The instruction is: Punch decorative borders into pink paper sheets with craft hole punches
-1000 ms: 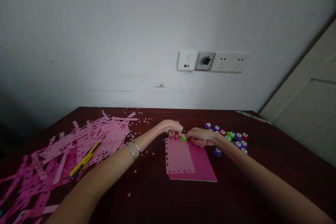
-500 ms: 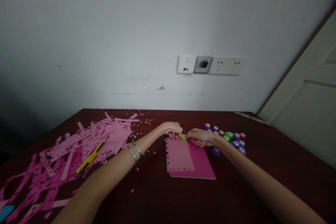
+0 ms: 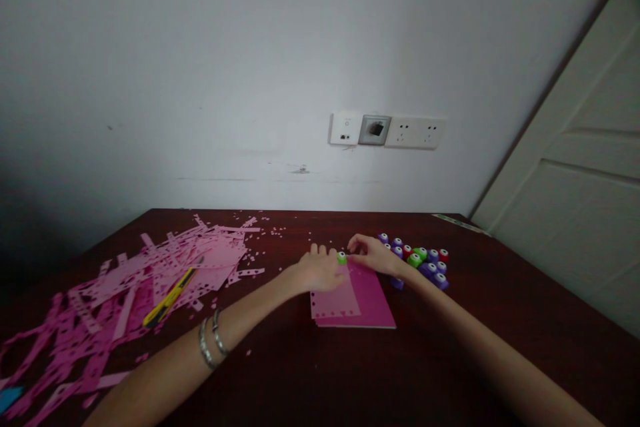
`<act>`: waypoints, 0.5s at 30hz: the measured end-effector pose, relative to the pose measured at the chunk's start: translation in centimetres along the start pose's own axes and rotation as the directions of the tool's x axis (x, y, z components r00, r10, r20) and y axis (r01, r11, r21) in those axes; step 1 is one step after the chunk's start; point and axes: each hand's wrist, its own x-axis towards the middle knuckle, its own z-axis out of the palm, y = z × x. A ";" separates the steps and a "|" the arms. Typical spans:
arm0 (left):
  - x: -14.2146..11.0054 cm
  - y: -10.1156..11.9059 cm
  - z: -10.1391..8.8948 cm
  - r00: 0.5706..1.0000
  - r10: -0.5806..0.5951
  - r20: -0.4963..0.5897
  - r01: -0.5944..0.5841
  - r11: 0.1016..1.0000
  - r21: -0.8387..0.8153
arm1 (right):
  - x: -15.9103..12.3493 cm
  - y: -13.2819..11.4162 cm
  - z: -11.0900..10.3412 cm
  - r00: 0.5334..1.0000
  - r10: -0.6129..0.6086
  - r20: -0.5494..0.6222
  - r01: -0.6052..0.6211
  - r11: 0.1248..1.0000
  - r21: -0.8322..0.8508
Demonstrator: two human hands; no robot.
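Observation:
A small green craft punch [image 3: 341,258] with a white top sits at the far edge of a light pink sheet [image 3: 336,303]. Small holes line the sheet's left and near edges. Under it lies a darker pink stack of paper [image 3: 373,300]. My left hand [image 3: 320,271] rests flat on the light sheet, fingers spread, just left of the punch. On the punch's right, my right hand [image 3: 373,254] hovers low over the stack, its thumb and forefinger apart; whether the thumb touches the punch I cannot tell.
Several purple, red and green punches [image 3: 420,259] stand at the right. Pink punched strips [image 3: 125,307] pile up on the left, a yellow utility knife [image 3: 170,297] on top. Tiny paper cutouts dot the dark table [image 3: 280,373]. A wall with sockets [image 3: 385,131] is behind.
Both hands have come off the green punch, where they were pressed together. The left hand now lies spread on the sheet, and the right fingers have parted. The view has shifted slightly.

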 end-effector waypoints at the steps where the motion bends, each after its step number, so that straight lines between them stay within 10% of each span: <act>1: -1.2 0.5 0.7 1.000 0.008 0.009 -0.008 1.000 0.024 | -0.1 -0.1 0.1 0.998 -0.059 0.005 0.059 0.996 -0.064; 15: -5.5 1.2 3.6 0.971 0.096 0.217 -0.085 0.995 -0.060 | -0.4 0.0 1.6 0.968 -0.242 0.064 0.250 0.934 -0.253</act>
